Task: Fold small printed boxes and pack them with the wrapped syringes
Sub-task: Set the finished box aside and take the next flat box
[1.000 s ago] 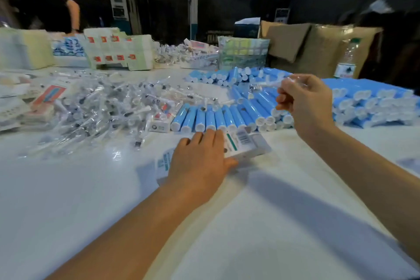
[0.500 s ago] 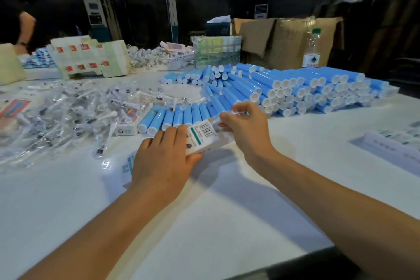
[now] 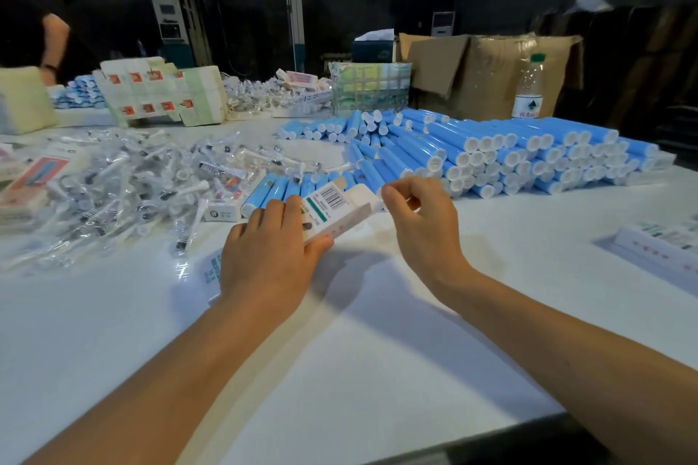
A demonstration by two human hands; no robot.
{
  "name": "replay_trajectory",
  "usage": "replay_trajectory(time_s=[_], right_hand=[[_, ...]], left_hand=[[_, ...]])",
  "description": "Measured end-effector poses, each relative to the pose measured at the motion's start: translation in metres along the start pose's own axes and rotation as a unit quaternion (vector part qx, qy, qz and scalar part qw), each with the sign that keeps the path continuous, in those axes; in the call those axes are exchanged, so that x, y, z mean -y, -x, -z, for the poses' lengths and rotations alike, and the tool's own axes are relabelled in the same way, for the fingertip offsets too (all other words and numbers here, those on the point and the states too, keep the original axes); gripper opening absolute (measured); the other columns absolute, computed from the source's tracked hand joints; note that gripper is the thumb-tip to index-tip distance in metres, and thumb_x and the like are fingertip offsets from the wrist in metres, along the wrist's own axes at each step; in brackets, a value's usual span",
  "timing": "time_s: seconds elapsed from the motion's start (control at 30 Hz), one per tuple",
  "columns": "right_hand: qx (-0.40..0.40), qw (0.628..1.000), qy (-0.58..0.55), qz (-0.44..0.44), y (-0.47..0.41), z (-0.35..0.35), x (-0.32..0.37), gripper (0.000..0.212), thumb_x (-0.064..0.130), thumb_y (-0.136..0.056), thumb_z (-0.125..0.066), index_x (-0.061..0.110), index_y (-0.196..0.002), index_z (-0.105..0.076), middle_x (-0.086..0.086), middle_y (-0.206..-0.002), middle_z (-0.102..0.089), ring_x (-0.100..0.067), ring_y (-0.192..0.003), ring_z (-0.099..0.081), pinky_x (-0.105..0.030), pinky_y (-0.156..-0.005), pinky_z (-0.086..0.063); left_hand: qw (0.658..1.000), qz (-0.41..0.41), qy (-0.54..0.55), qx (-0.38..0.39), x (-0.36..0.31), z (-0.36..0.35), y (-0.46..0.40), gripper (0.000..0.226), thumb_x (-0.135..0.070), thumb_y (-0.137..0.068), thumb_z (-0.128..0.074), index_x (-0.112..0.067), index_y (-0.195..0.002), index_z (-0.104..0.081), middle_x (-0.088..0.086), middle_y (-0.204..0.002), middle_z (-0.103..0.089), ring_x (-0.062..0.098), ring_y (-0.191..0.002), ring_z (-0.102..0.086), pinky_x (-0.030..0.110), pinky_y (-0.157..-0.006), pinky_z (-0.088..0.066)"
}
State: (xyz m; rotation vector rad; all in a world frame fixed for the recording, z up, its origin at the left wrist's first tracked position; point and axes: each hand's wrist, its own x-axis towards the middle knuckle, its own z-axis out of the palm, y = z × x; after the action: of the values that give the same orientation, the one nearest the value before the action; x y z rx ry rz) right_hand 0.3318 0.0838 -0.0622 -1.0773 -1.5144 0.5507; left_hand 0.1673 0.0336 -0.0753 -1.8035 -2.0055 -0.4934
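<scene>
My left hand (image 3: 270, 255) grips a small white printed box (image 3: 338, 211) with a barcode and a green stripe, raised a little off the white table (image 3: 377, 370). My right hand (image 3: 423, 223) pinches the open end flap of that box with curled fingers. A flat printed carton (image 3: 212, 270) lies under my left wrist. A heap of clear-wrapped syringes (image 3: 124, 185) covers the table to the left. Blue tubes (image 3: 491, 155) with white caps are stacked behind the box.
Flat box blanks with red marks (image 3: 158, 92) stand at the back left, near another person's arm (image 3: 53, 45). A water bottle (image 3: 528, 87) and cardboard cartons (image 3: 483, 68) are at the back right. More flat printed boxes (image 3: 664, 245) lie at the right edge.
My right hand came down from above the blue tubes to the box end. My left hand lifted the box from flat on the table and it now stands opened up.
</scene>
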Motion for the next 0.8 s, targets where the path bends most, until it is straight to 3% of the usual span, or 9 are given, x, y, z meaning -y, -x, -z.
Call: replay_trajectory(time_s=[0.07,0.2,0.3,0.37,0.43,0.5,0.63,0.73,0.8], right_hand=[[0.02,0.999,0.021,0.016,0.004,-0.003,0.002,0.018,0.016,-0.089,-0.059,0.023,-0.075,-0.067,0.015,-0.076,-0.059,-0.005,-0.075,-0.052,-0.017,-0.065,-0.037],[0.057,0.998,0.024,0.028,0.011,-0.009,0.004,0.019,0.014,-0.089,-0.059,0.001,-0.082,-0.07,-0.013,-0.081,-0.068,-0.022,-0.074,-0.057,-0.036,-0.072,-0.044],[0.098,0.995,0.002,-0.002,0.012,-0.012,0.002,0.017,0.014,-0.091,-0.059,0.009,-0.099,-0.073,0.0,-0.073,-0.069,-0.007,-0.058,-0.052,-0.025,-0.056,-0.042],[0.107,0.994,0.003,-0.032,0.009,-0.011,0.0,0.042,0.016,-0.091,-0.06,0.013,-0.132,-0.054,0.015,-0.06,-0.06,0.002,-0.057,-0.052,-0.011,-0.055,-0.041],[0.133,0.989,0.003,-0.059,0.007,-0.011,-0.001,0.058,0.015,-0.092,-0.058,0.014,-0.145,-0.035,0.016,-0.049,-0.051,0.003,-0.056,-0.051,-0.008,-0.057,-0.041],[0.154,0.985,0.002,-0.084,0.005,-0.01,0.001,0.05,0.014,-0.092,-0.056,0.014,-0.14,-0.044,0.013,-0.056,-0.053,-0.002,-0.062,-0.052,-0.018,-0.059,-0.042],[0.132,0.985,-0.03,-0.109,0.005,-0.01,0.002,0.014,0.014,-0.09,-0.057,0.012,-0.096,-0.07,0.001,-0.082,-0.067,-0.016,-0.079,-0.062,-0.035,-0.068,-0.051],[0.136,0.983,-0.023,-0.125,0.009,-0.014,0.003,0.022,0.012,-0.093,-0.051,0.002,-0.083,-0.069,-0.013,-0.087,-0.068,-0.019,-0.076,-0.056,-0.042,-0.065,-0.046],[0.145,0.981,-0.007,-0.126,0.011,-0.017,0.002,0.024,0.01,-0.094,-0.048,-0.003,-0.084,-0.066,-0.018,-0.089,-0.066,-0.018,-0.073,-0.051,-0.038,-0.061,-0.039]], left_hand=[[1.0,0.006,0.0,0.0,0.002,-0.001,-0.001,0.069,-0.06,-0.086,-0.021,-0.017,-0.141,-0.026,0.0,-0.132,-0.041,0.021,-0.117,-0.042,0.033,-0.089,-0.034],[1.0,-0.009,-0.02,-0.009,-0.002,-0.004,0.0,0.067,-0.06,-0.088,-0.026,-0.017,-0.14,-0.026,0.0,-0.13,-0.042,0.021,-0.117,-0.042,0.033,-0.088,-0.033],[0.998,-0.04,-0.05,-0.017,-0.007,-0.007,0.002,0.065,-0.059,-0.09,-0.027,-0.017,-0.14,-0.023,-0.001,-0.13,-0.042,0.019,-0.116,-0.042,0.031,-0.089,-0.033],[0.997,-0.049,-0.054,-0.022,-0.008,-0.008,0.003,0.064,-0.059,-0.091,-0.029,-0.017,-0.14,-0.023,-0.001,-0.131,-0.041,0.018,-0.117,-0.042,0.031,-0.089,-0.033],[0.996,-0.059,-0.059,-0.027,-0.008,-0.009,0.005,0.065,-0.059,-0.091,-0.03,-0.018,-0.14,-0.021,-0.001,-0.134,-0.04,0.018,-0.118,-0.041,0.03,-0.091,-0.033],[0.995,-0.072,-0.07,-0.028,-0.009,-0.009,0.007,0.068,-0.06,-0.091,-0.029,-0.017,-0.142,-0.018,-0.001,-0.138,-0.038,0.018,-0.121,-0.04,0.03,-0.092,-0.034],[0.994,-0.076,-0.077,-0.027,-0.011,-0.009,0.008,0.071,-0.06,-0.092,-0.028,-0.016,-0.145,-0.014,0.001,-0.143,-0.034,0.019,-0.125,-0.037,0.031,-0.095,-0.034],[0.993,-0.077,-0.082,-0.026,-0.012,-0.01,0.009,0.072,-0.061,-0.092,-0.026,-0.015,-0.146,-0.012,0.002,-0.145,-0.032,0.02,-0.126,-0.036,0.032,-0.097,-0.033],[0.994,-0.076,-0.08,-0.02,-0.013,-0.011,0.009,0.072,-0.061,-0.093,-0.024,-0.014,-0.146,-0.011,0.003,-0.145,-0.031,0.021,-0.127,-0.035,0.032,-0.097,-0.033]])
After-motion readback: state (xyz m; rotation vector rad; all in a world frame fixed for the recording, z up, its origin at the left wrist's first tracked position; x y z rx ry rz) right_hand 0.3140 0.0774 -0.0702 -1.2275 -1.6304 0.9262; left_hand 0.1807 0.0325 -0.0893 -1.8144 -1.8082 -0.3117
